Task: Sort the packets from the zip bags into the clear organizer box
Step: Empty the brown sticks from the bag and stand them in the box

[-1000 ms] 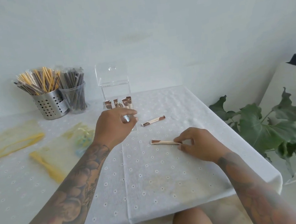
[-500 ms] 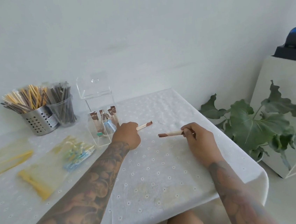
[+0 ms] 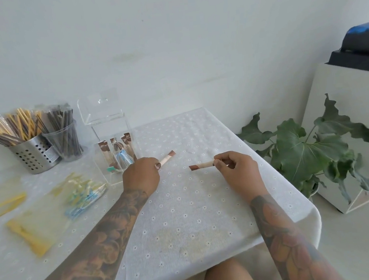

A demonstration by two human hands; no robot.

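My left hand (image 3: 141,178) pinches one brown-tipped stick packet (image 3: 167,159) at its near end, its far tip angled up and away just beside the clear organizer box (image 3: 111,147); my right hand (image 3: 236,168) has its grip closed on a second stick packet (image 3: 201,166), which points left, held over the bench (image 3: 186,208). The box stands open, lid tipped back, with other brown-tipped sticks upright in its rear compartments and blue packets in a front one. To do this well, I judge I should turn the left packet upright, carry it over the box rim and lower it among the matching brown ones, not into the blue section, then bring the right one after it by the same path. The box walls are clear and hard to read, so I would come in from above. To my left lie a zip bag (image 3: 56,212) with blue and yellow packets inside and another zip bag (image 3: 1,202); behind them stand a metal holder (image 3: 35,155) and a plastic cup (image 3: 65,143) full of sticks, near the box. The bench's right edge drops off near my right hand, toward a plant (image 3: 305,150); the middle gives open room.
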